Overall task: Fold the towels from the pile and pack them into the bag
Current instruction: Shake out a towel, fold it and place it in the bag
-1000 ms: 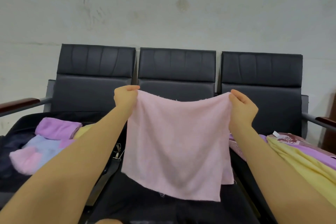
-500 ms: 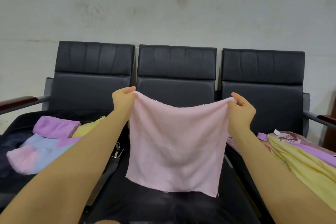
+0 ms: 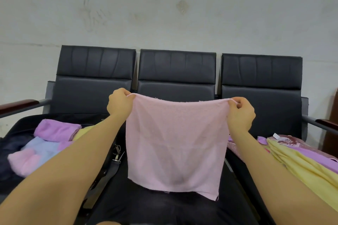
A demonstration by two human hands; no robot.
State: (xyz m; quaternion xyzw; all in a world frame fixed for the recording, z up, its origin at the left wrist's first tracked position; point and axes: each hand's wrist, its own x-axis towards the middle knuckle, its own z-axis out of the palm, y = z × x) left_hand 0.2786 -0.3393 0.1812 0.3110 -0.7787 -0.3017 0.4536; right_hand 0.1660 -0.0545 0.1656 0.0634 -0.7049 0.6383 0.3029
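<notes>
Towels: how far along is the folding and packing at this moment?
Done: folded purple towel, blue towel and pink towel lie in the open dark bag on the left seat. In hand: the left hand and right hand hold a pale pink towel spread by its top corners, unfolded. Left: the pile on the right seat.

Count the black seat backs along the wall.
3, side by side: left seat back, middle seat back above the held pink towel, right seat back.
</notes>
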